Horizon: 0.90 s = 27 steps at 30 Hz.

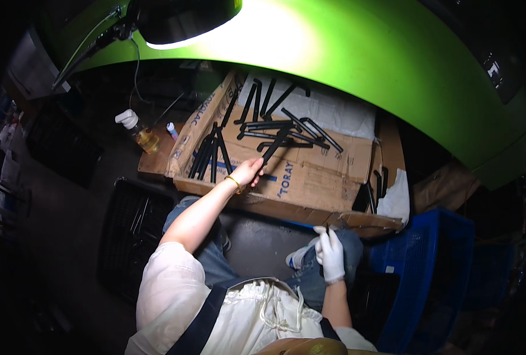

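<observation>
I see my left hand (248,171), bare, gripping one black bar (273,148) over the flattened cardboard box (310,177), w/ more black bars (274,127) spread on it. Right hand (331,254), white glove, fingers loosely open, holds nothing, above my knee. Blue crate (434,260) at right: contents too dark to tell.

1. A lamp (183,21) at the top left is the main source of light; its glare burns out to white on the curved green panel (393,65).
2. The flattened cardboard (310,168) under it is well lit, and the black rods (269,127) stand out sharply against it.
3. Light falls off fast: the left, right and lower edges sink into near black, with detail lost.
4. Fisheye distortion bends straight edges toward the rim.
5. The centre is fairly sharp; the rim is soft and murky.
</observation>
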Tool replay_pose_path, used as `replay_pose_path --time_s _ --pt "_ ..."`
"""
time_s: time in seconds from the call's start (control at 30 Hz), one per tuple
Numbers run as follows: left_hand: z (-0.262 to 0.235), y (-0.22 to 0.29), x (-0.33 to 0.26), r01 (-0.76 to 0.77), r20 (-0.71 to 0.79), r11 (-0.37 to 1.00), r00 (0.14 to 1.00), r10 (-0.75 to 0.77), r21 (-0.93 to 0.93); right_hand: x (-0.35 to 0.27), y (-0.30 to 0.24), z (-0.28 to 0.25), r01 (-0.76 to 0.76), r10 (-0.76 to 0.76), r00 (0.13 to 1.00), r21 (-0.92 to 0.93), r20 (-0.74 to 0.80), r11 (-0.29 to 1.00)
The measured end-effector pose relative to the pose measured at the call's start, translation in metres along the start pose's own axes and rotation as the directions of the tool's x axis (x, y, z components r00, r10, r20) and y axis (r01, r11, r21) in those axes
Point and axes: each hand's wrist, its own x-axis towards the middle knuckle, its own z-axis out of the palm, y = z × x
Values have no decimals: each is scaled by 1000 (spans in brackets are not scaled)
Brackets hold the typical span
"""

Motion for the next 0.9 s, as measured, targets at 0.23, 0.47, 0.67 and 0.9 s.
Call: replay_pose_path --time_s 0.23,0.47,0.67,0.9 --pt "89 55 -184 210 340 872 939 -54 -442 21 -33 78 261 -251 963 -111 95 959" --pt "113 41 -249 -32 320 924 933 164 -382 6 -51 93 111 -105 987 -50 118 993" --pt "115 45 -256 -66 276 956 950 148 -287 -1 -48 94 183 -170 982 -179 87 967" --pt "132 26 -255 45 40 937 999 -33 -345 5 -26 94 373 -355 926 -163 126 914"
